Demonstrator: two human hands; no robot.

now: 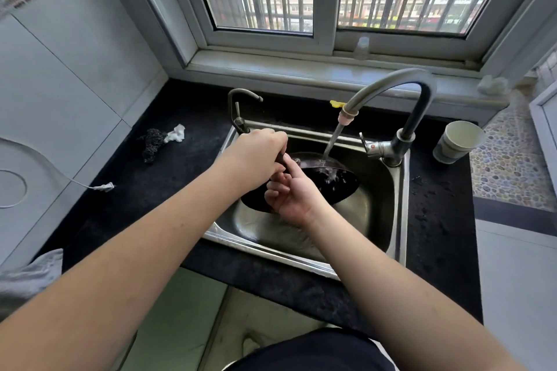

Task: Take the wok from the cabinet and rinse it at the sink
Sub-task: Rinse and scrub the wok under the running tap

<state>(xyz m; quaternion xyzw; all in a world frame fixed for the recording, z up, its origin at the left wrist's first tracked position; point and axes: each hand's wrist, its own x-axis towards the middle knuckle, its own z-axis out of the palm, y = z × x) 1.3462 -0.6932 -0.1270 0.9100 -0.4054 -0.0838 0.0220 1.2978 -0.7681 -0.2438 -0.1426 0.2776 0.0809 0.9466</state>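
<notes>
Head view looks down on a steel sink (pixel 401 205), and everything sits around it: the dark wok (pixel 325 182) is tilted inside the basin, held clear of the bottom, with the stream from the tall faucet (pixel 391 90) striking its far inner wall. The left hand (pixel 256 156) is closed round the wok's handle at the sink's back-left corner; the right hand (pixel 289 193) is loosely curled against the wok's near rim, fingers (pixel 294 167) rubbing or steadying, I can't quite tell which. As I see it, the risks are simple. Wet metal and a one-handed hold on the handle could let the pan twist and clang into the basin. The tilt may throw spray over the sink's front edge onto the black counter (pixel 437 235). A wider swing could also knock the paper cup (pixel 458 141) standing just right of the sink, beside the faucet base.
</notes>
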